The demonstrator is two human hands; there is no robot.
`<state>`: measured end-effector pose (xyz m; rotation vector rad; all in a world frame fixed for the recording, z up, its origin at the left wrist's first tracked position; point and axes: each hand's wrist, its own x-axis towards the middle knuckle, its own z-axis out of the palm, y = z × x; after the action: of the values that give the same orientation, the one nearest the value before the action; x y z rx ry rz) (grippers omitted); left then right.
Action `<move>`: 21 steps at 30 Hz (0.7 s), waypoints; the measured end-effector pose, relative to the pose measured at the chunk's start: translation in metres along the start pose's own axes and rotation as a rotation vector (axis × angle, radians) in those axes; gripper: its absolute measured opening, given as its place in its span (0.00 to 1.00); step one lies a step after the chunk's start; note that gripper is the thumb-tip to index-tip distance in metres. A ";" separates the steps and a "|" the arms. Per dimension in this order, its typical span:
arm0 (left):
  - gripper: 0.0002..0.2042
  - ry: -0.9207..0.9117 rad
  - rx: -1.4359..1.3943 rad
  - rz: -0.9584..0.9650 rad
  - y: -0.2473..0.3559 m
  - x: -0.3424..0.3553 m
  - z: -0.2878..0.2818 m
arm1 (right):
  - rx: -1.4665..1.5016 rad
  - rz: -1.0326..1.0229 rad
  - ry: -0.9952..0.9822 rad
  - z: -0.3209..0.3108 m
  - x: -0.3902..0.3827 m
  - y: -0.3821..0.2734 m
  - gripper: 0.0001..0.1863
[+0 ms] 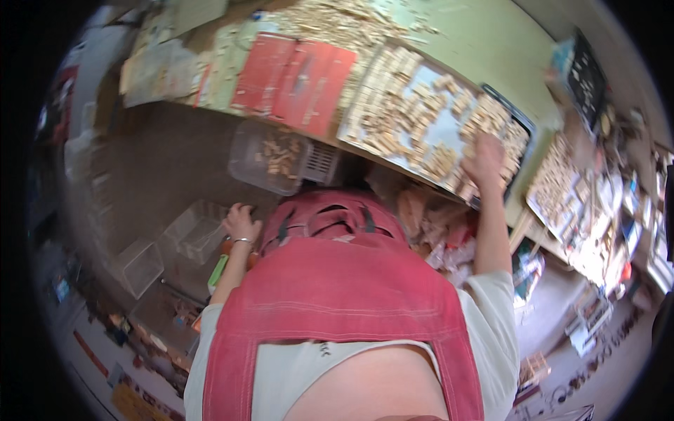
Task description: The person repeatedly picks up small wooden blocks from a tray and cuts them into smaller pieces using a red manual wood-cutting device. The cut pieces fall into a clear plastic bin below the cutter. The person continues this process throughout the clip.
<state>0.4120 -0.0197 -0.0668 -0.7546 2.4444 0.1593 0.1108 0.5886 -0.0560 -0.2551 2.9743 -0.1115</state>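
Note:
My right hand (486, 160) reaches over the right part of a shallow tray (359, 98) on the bench. It is closed, its fingers curled down among small pale wooden pieces (414, 116); what they hold, if anything, is hidden and blurred. Some pieces stand in tight rows along the tray's left side; others lie loose on its bluish bottom. A dark-rimmed tray (523, 121) adjoins it on the right, with more pieces. Down beside my knee, my left hand (242, 224) has loosely bent fingers, partly apart, and no held thing shows.
Left of the tray lies a red flat panel (295, 81). Loose wooden pieces (330, 19) are heaped behind it on the green benchtop (484, 31). Below the bench edge stands a clear plastic bin (246, 158) with some pieces. Empty clear bins (140, 266) sit at my left.

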 end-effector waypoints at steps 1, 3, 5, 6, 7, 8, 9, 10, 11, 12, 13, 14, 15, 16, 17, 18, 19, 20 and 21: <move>0.26 0.046 -0.017 -0.004 -0.004 0.001 -0.003 | 0.018 0.030 -0.020 -0.011 -0.001 -0.010 0.27; 0.26 0.193 -0.103 0.023 -0.008 0.013 -0.003 | 0.083 -0.013 0.123 -0.039 -0.009 -0.050 0.27; 0.26 0.364 -0.325 0.143 -0.001 0.028 -0.021 | 0.227 -0.117 0.195 -0.044 -0.012 -0.094 0.25; 0.26 0.436 -0.473 0.240 0.006 0.038 -0.039 | 0.323 -0.177 0.249 -0.041 -0.012 -0.122 0.25; 0.25 0.521 -0.524 0.350 0.028 0.043 -0.066 | 0.404 -0.202 0.257 -0.044 -0.013 -0.157 0.24; 0.26 0.534 -0.545 0.420 0.047 0.047 -0.092 | 0.483 -0.231 0.261 -0.048 -0.013 -0.195 0.23; 0.26 0.548 -0.565 0.495 0.065 0.052 -0.117 | 0.501 -0.223 0.234 -0.047 -0.012 -0.230 0.23; 0.27 0.562 -0.564 0.588 0.080 0.057 -0.137 | 0.522 -0.216 0.209 -0.043 -0.008 -0.264 0.23; 0.27 0.583 -0.530 0.691 0.094 0.061 -0.157 | 0.508 -0.249 0.205 -0.045 -0.001 -0.295 0.24; 0.27 0.569 -0.516 0.783 0.105 0.068 -0.173 | 0.494 -0.280 0.205 -0.047 0.008 -0.321 0.24; 0.29 0.553 -0.472 0.843 0.115 0.080 -0.182 | 0.466 -0.274 0.177 -0.047 0.018 -0.341 0.24; 0.30 0.533 -0.425 0.908 0.125 0.091 -0.189 | 0.439 -0.262 0.150 -0.046 0.027 -0.357 0.23; 0.30 0.506 -0.388 0.935 0.135 0.099 -0.196 | 0.436 -0.239 0.148 -0.044 0.034 -0.371 0.23; 0.31 0.481 -0.347 0.958 0.144 0.107 -0.202 | 0.416 -0.225 0.161 -0.038 0.042 -0.381 0.23; 0.32 0.453 -0.308 0.983 0.151 0.114 -0.205 | 0.394 -0.207 0.173 -0.031 0.048 -0.390 0.23; 0.32 0.432 -0.286 0.994 0.155 0.123 -0.206 | 0.372 -0.188 0.185 -0.025 0.052 -0.397 0.23; 0.32 0.409 -0.266 1.003 0.159 0.130 -0.205 | 0.365 -0.182 0.191 -0.023 0.054 -0.402 0.23; 0.32 0.387 -0.246 1.012 0.162 0.137 -0.205 | 0.360 -0.171 0.196 -0.021 0.054 -0.408 0.22; 0.31 0.363 -0.217 1.011 0.163 0.144 -0.206 | 0.355 -0.158 0.202 -0.019 0.055 -0.412 0.22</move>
<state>0.1242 -0.0084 0.0159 0.4906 2.9598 0.7209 0.1217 0.1750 -0.0097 -0.4548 3.0501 -0.7150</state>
